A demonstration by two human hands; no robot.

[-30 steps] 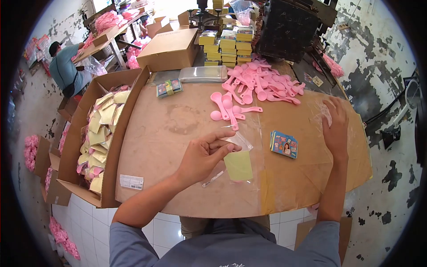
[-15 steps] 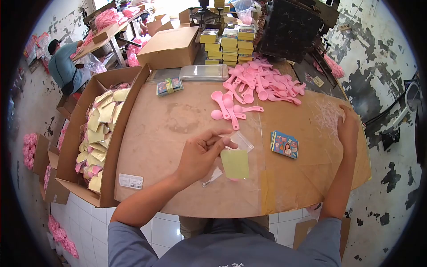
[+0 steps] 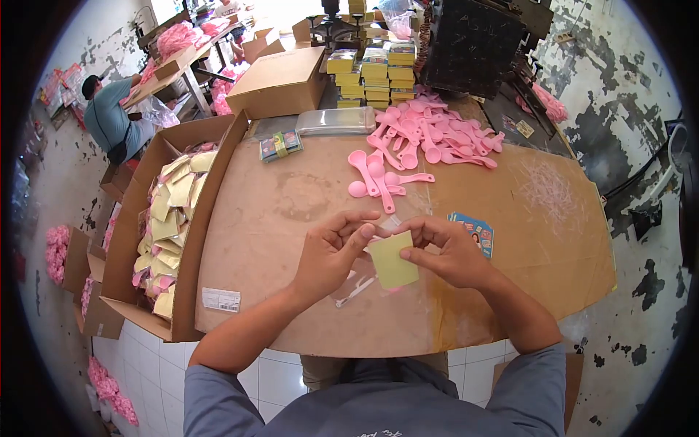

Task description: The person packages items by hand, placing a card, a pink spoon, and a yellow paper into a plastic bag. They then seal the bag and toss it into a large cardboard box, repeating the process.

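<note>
A pale yellow-green card (image 3: pixel 394 262) is held between my two hands over the middle of the table. My left hand (image 3: pixel 339 251) pinches at its upper left corner, and my right hand (image 3: pixel 445 251) grips its upper right side between thumb and fingers. Clear plastic shows around the card, with a bit of pink at its lower edge. Beside my right hand lies a stack of blue printed cards (image 3: pixel 480 231), partly covered by the fingers. Pink spoons (image 3: pixel 378 178) lie beyond my hands, in front of a larger spoon pile (image 3: pixel 429 135).
On the left stands an open carton (image 3: pixel 187 269) of packed yellow cards. A banded card bundle (image 3: pixel 280 146), a clear plastic stack (image 3: pixel 335 121), a closed box (image 3: pixel 278 81) and card stacks (image 3: pixel 376 76) are farther back. Thin plastic strips (image 3: pixel 546 191) lie right. A person (image 3: pixel 113 116) sits back left.
My right hand has come from the plastic strips at the right to the card and now grips it. The card has shifted slightly right and tilted.
</note>
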